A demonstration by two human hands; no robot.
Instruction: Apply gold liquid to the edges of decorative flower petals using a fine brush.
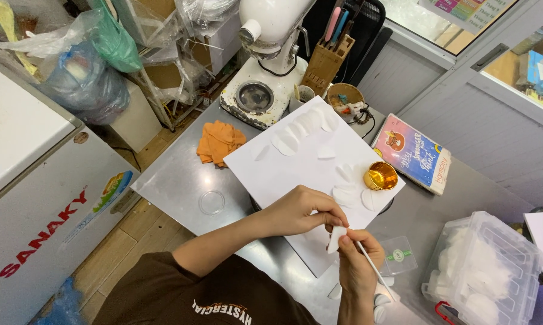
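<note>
My left hand [298, 209] reaches in from the left and pinches the top of a small white petal-shaped piece [336, 240]. Just below it, my right hand [357, 268] supports that same piece and also holds a thin white stick [375, 272] that slants down to the right. Both hands hover over the near corner of a white sheet [283, 174] on the steel table [175, 180]. Several similar white petals [295, 135] lie on the sheet. A small shiny gold cup [380, 176] stands at its right edge.
A clear plastic box [483, 265] of white pieces sits at right, with a small clear tub [399, 255] beside it. Behind the sheet are a white stand mixer [265, 54], knife block [327, 63], orange cloth [220, 141], round clear lid [212, 202] and colourful flat box [413, 153]. A white freezer [37, 180] stands left.
</note>
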